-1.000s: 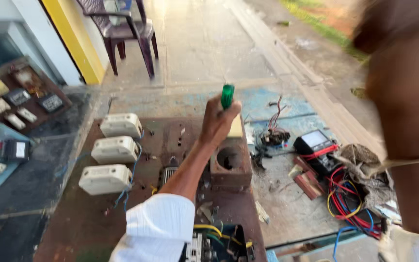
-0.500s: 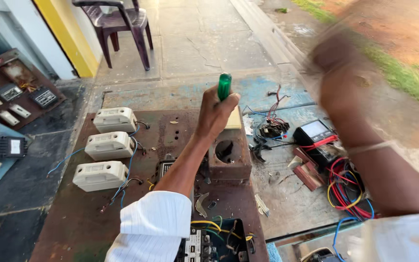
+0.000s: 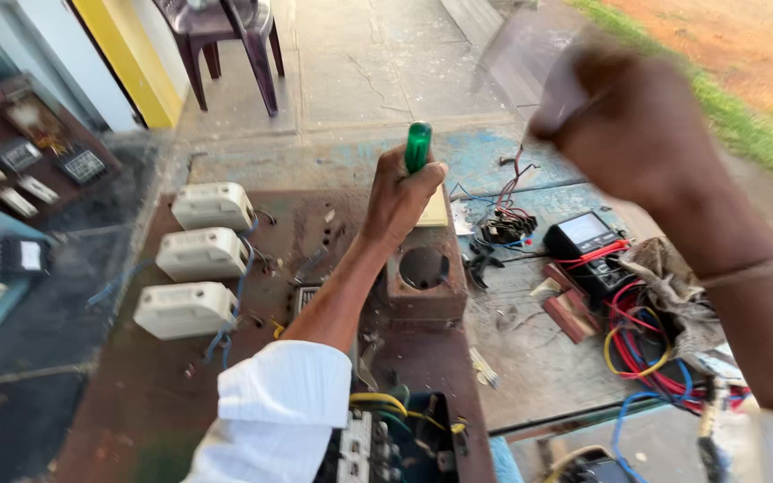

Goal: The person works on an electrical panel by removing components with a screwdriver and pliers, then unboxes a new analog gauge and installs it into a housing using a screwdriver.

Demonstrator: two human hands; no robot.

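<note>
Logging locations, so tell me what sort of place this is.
Probably an open-air electrical repair bench beside a concrete yard: a wiring board with white switch boxes, a multimeter with loose wires, and grass nearby.

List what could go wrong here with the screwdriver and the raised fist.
The left hand holds the green screwdriver upright over the wooden block; a blow from the raised right hand might miss and hit the knuckles. The tool could slip off the block toward the white boxes. Loose wires lie close and could snag an arm.
</note>
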